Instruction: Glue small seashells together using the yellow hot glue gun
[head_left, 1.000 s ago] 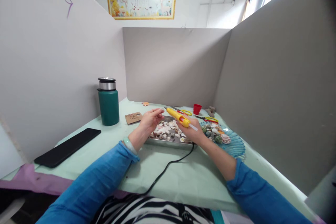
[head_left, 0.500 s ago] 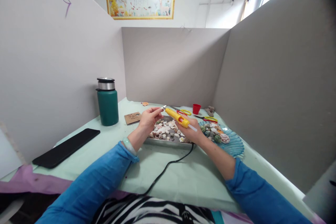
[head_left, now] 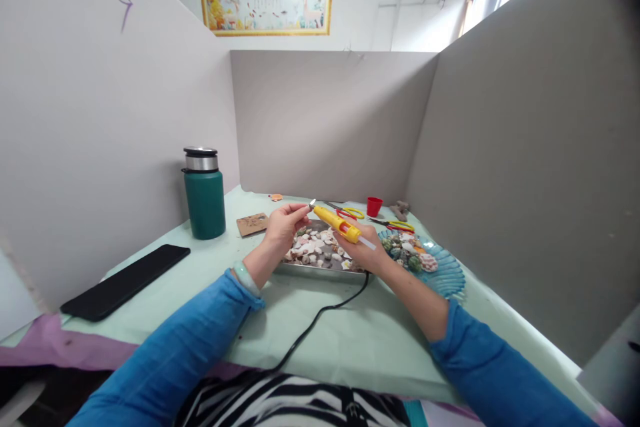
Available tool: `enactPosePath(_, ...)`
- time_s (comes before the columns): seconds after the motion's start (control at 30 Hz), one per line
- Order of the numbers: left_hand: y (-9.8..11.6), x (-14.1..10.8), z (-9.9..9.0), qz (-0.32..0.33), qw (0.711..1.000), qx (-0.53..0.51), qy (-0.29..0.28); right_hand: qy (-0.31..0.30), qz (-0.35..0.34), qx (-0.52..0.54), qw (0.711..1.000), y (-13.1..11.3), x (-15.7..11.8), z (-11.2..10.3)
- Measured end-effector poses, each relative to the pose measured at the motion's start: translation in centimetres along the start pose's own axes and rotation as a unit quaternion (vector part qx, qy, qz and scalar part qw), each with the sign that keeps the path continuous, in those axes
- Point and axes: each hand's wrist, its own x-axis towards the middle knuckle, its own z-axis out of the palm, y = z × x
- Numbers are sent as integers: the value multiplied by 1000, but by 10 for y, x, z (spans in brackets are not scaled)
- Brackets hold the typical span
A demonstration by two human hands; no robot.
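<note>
My right hand (head_left: pixel 361 245) is wrapped round a yellow hot glue gun (head_left: pixel 336 221), a pale glue stick poking from its rear end. The gun's nozzle points up and left, right at the fingertips of my left hand (head_left: pixel 286 223). Those fingers pinch a small white piece (head_left: pixel 313 202), perhaps a shell; its exact kind is too small to make out. Below both hands lies a metal tray (head_left: pixel 323 273) with many small shells (head_left: pixel 313 248) spread in it. A black cord (head_left: pixel 315 320) runs from under the gun toward me.
To the right sits a blue shell-shaped plate (head_left: pixel 447 270) with shells on it. Behind are scissors (head_left: pixel 353 213), pliers-like yellow-handled scissors (head_left: pixel 397 226) and a red cup (head_left: pixel 374 206). On the left stand a green bottle (head_left: pixel 205 203), a brown card (head_left: pixel 253 224) and a black flat case (head_left: pixel 127 281).
The small white piece in my left fingers has tilted more upright at the nozzle. Both hands stay in nearly the same place.
</note>
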Motion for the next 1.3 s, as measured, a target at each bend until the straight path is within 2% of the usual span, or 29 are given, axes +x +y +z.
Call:
enactPosePath(0.63,4,-3,3,-21,1000,-16,9,32,46,10,998,-3,2,-1)
enactPosePath(1.0,5,-3,3,-40,998,-49,-4,3,12,9,1000,3,-1,2)
enactPosePath(1.3,9,-5,4,-50,998,-46,-1,32,49,10,998,-5,2,-3)
